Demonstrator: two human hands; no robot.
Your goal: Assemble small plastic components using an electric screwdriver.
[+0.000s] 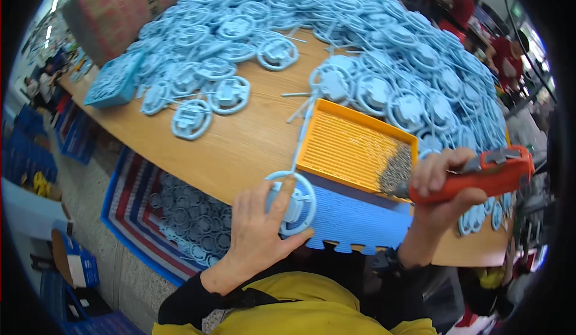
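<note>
At the near edge of the table, my left hand [255,230] grips a light blue ring-shaped plastic part [305,212] with a thin stem. Its thumb and index finger lie on the ring. My right hand [438,182] is wrapped around a red-orange power screwdriver [501,176]. The tool lies level, its dark front end pointing left at a heap of small metal screws [397,162]. These screws sit in the right end of a yellow ribbed tray [360,121]. Whether the bit touches them I cannot tell. Beneath the tray's near side lies a blue foam mat [360,218].
Light blue ring parts [372,29] are piled across the far and right table. At the left stand a teal basket [114,83] and a taped carton [117,17]. Below the table edge, a striped bin [129,197] holds dark round pieces. Other people work in the background.
</note>
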